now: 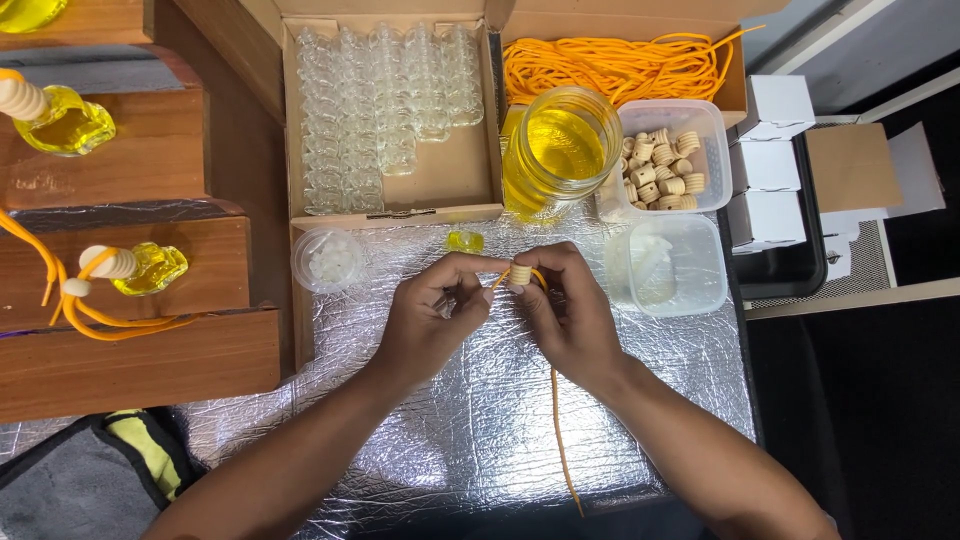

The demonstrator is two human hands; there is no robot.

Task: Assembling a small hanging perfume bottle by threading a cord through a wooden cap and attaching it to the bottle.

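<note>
Head view, looking straight down on a desk [480, 420] covered in crinkled silver foil. Both hands meet near the middle of the foil. The left hand [430, 320] has its fingers [470, 268] pinched together on something thin that is too small to identify, with the fingertips right beside the bead. The right hand [575, 315] has its fingers [535, 262] closed on a small ribbed wooden bead [520, 274] and on the orange cord [556, 420] that loops over it. The bead sits between the two sets of fingertips. Below the bead the cord's long axis runs nearly straight toward the near edge of the desk, and its free end lies close to that edge.

Open foil lies to either side of the wrists and in front of them. Ahead of the hands the room is tighter: a small yellow bottle [464, 241] lies just beyond the fingertips, a round clear tub of white pieces [327, 258] stands to the left, a clear square container [668, 265] to the right. Behind these are a box of clear glass bottles [385, 110], a jar of yellow liquid [560, 150], a tub of wooden beads [668, 158] and a box of orange cord [620, 65].
</note>
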